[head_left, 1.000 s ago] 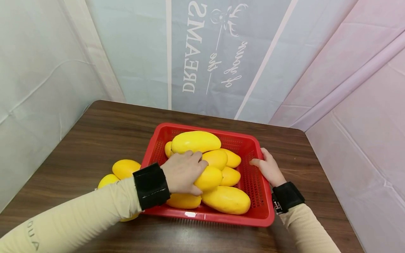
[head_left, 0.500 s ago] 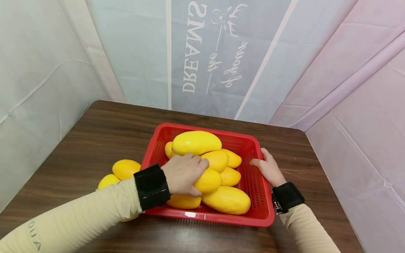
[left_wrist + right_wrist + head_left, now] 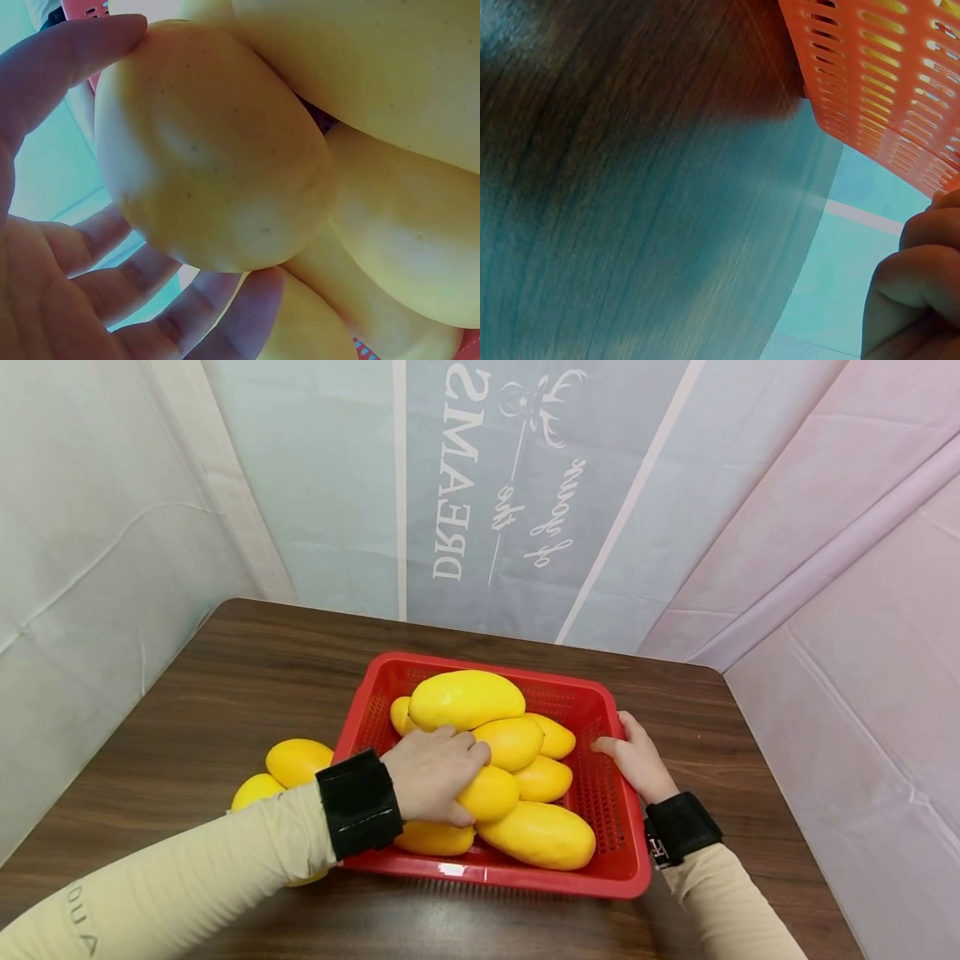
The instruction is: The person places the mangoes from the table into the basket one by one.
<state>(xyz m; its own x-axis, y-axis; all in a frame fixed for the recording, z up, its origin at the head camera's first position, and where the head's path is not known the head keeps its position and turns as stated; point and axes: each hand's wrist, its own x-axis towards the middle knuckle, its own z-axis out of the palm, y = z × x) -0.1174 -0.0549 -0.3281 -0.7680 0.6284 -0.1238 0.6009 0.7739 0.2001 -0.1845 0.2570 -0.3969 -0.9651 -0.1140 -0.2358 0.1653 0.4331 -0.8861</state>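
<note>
My left hand (image 3: 433, 775) reaches into a red plastic basket (image 3: 628, 852) and grips a yellow mango (image 3: 489, 794). In the left wrist view the thumb lies on one side of that mango (image 3: 206, 150) and the fingers curl along the other. Other mangoes press close around it, with a large one (image 3: 467, 699) at the back and another (image 3: 538, 835) at the front. With my right hand (image 3: 639, 762) I hold the basket's right rim, thumb inside. The right wrist view shows its curled fingers (image 3: 919, 281) outside the slotted wall (image 3: 877, 82).
More mangoes (image 3: 300, 762) lie on the dark wooden table (image 3: 247, 668), left of the basket and partly behind my left forearm. Fabric walls (image 3: 330, 493) stand along the table's back and sides.
The mango in my left hand has shifted slightly to the left, and several mangoes beside it have slid a little to the right. My right hand and the basket have stayed put.
</note>
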